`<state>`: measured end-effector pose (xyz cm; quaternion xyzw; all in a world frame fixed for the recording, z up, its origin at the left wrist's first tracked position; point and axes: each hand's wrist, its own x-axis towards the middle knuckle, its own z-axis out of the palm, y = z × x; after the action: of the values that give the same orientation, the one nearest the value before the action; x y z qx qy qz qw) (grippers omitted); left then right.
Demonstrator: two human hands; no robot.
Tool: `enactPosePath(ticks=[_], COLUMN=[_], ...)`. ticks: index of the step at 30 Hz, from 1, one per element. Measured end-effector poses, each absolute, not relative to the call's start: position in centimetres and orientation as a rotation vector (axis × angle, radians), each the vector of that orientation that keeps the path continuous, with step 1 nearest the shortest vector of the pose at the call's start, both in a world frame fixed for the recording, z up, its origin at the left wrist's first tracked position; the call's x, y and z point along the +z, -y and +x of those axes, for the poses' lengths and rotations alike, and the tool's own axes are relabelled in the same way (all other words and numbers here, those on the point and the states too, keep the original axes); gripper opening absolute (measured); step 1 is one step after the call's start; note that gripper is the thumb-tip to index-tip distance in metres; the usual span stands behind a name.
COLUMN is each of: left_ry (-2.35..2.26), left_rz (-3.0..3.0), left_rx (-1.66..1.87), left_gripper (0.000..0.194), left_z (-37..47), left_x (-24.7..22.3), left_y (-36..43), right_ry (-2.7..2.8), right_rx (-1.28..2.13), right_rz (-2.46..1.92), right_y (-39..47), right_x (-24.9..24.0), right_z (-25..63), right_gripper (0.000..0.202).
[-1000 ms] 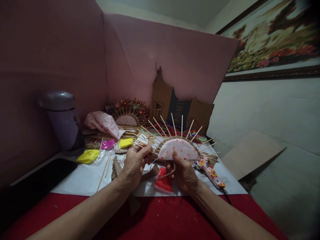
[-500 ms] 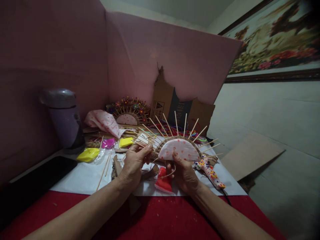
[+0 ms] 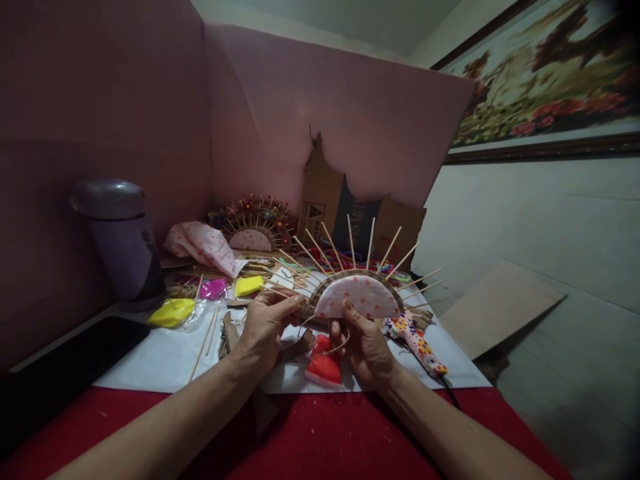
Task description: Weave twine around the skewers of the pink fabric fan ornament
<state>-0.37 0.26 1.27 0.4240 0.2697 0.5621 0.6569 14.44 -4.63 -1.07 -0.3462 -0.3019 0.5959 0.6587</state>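
Both hands hold up a half-round craft piece (image 3: pixel 357 298), a pink-dotted padded cloth centre with a woven brown rim and thin wooden sticks fanning out from it. My right hand (image 3: pixel 367 347) grips its lower edge, thumb on the cloth in front and fingers behind. At the left end of the rim, my left hand (image 3: pixel 265 327) is closed in a pinch around the edge, near the lowest sticks. A thin cord (image 3: pixel 345 340) loops loosely below the piece, by the right fingers. Underneath lies a red packet (image 3: pixel 324 363) on white paper.
A flower-patterned tool with a black cord (image 3: pixel 417 343) lies at right. To the left are yellow clay packets (image 3: pixel 171 312), a magenta packet (image 3: pixel 213 289), a black phone-like slab (image 3: pixel 85 353) and a purple tumbler (image 3: pixel 123 247). Behind stand a similar finished-looking fan (image 3: pixel 253 239) and torn cardboard (image 3: pixel 320 190).
The view has shifted slightly. The craft piece has tilted a little in my hands, its right-hand sticks now reaching slightly higher. Both hands keep their hold.
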Motion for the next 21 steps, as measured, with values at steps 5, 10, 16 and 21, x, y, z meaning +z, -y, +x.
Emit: enactPosePath(ticks=[5, 10, 16, 21], left_ry=[-0.648, -0.603, -0.613, -0.631], left_rz=[0.932, 0.926, 0.966, 0.986], left_rx=[1.280, 1.292, 1.277, 1.334], left_gripper=[0.012, 0.015, 0.017, 0.016], left_z=[-0.26, -0.24, -0.30, -0.35], left_x=[1.17, 0.95, 0.88, 1.34], left_y=[-0.21, -0.47, -0.55, -0.27], right_ry=[0.673, 0.667, 0.703, 0.688], right_rx=[1.323, 1.324, 1.332, 1.346], right_rz=[-0.806, -0.820, -0.811, -0.804], right_y=[4.63, 4.65, 4.73, 4.76], right_x=[-1.00, -0.99, -0.85, -1.02], right_z=[14.44, 14.43, 14.25, 14.17], right_gripper=[0.033, 0.033, 0.035, 0.034])
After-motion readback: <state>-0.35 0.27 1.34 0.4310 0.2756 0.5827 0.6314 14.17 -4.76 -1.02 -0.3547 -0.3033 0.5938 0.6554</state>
